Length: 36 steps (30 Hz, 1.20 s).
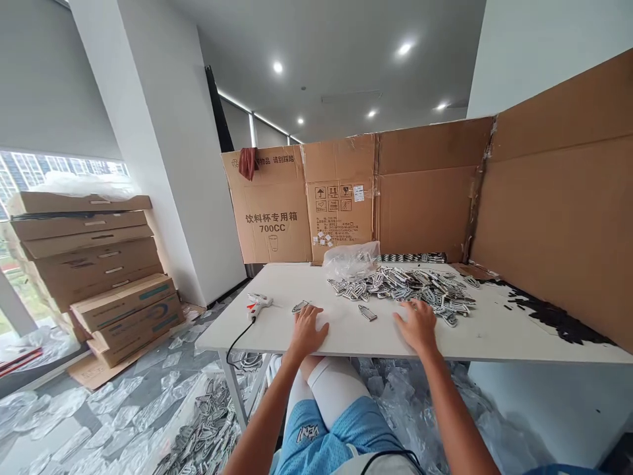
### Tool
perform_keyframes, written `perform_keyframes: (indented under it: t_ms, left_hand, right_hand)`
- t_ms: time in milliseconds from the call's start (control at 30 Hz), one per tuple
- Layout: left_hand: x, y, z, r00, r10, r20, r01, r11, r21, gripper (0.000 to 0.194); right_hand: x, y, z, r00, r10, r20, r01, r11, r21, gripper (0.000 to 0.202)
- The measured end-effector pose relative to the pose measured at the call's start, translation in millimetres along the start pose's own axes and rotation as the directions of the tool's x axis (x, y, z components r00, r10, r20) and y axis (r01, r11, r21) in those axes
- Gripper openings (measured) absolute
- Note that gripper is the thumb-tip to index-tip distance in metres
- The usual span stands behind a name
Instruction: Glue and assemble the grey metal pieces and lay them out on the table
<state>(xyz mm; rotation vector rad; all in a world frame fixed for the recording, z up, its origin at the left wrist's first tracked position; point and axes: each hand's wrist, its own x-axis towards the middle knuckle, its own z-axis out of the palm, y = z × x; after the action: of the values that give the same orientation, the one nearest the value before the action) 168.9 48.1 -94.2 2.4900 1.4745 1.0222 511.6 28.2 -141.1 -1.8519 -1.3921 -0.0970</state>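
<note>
My left hand rests on the white table, fingers apart, its fingertips at a small black-and-white piece. My right hand is also on the table with its fingers spread, at the near edge of a large pile of similar pieces. Between the hands, a single piece lies flat by itself. A white and red glue gun with a black cord lies left of my left hand. Neither hand visibly grips anything.
A clear plastic bag sits behind the pile. Black flat pieces cover the table's right side. Cardboard panels wall the back and right. Stacked boxes stand at left; more pieces and plastic wrappers lie below.
</note>
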Motion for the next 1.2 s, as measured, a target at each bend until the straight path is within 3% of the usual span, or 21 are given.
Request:
perform_keyframes:
  t_ms: [167, 300, 500, 767, 900, 1033, 1200]
  left_hand:
    - [0, -6, 3.3, 1.0, -0.025, -0.003, 0.025, 1.0, -0.001, 0.02]
    - [-2, -1, 3.3, 0.998, -0.032, -0.046, 0.032, 0.999, -0.009, 0.018]
    - [-7, 6, 0.0, 0.994, -0.028, -0.109, 0.018, 0.995, -0.096, 0.02]
    - [-7, 6, -3.2, 0.971, -0.182, -0.153, 0.111, 0.916, -0.386, 0.016]
    - [-4, 2, -17.1, 0.942, -0.329, -0.065, 0.225, 0.762, -0.607, 0.028]
    - [-14, 2, -47.3, 0.9, -0.418, 0.124, 0.337, 0.486, -0.807, 0.04]
    - [-49, 13, -87.5, 0.823, -0.454, 0.342, 0.442, 0.132, -0.887, 0.017]
  right_hand:
    - [1, 24, -8, 0.949, 0.275, -0.156, -0.296, 0.946, -0.132, 0.043]
    - [1, 26, -15, 0.881, 0.315, -0.352, -0.377, 0.918, -0.123, 0.041]
    - [2, 46, -33, 0.897, 0.407, -0.17, -0.433, 0.888, -0.153, 0.043]
    - [0, 37, -36, 0.903, 0.406, -0.141, -0.425, 0.894, -0.146, 0.032]
    - [1, 41, -30, 0.882, 0.43, -0.193, -0.459, 0.876, -0.149, 0.031]
    - [2, 45, -23, 0.896, 0.41, -0.169, -0.438, 0.878, -0.195, 0.039]
    - [1, 44, -22, 0.904, 0.385, -0.187, -0.42, 0.881, -0.219, 0.038]
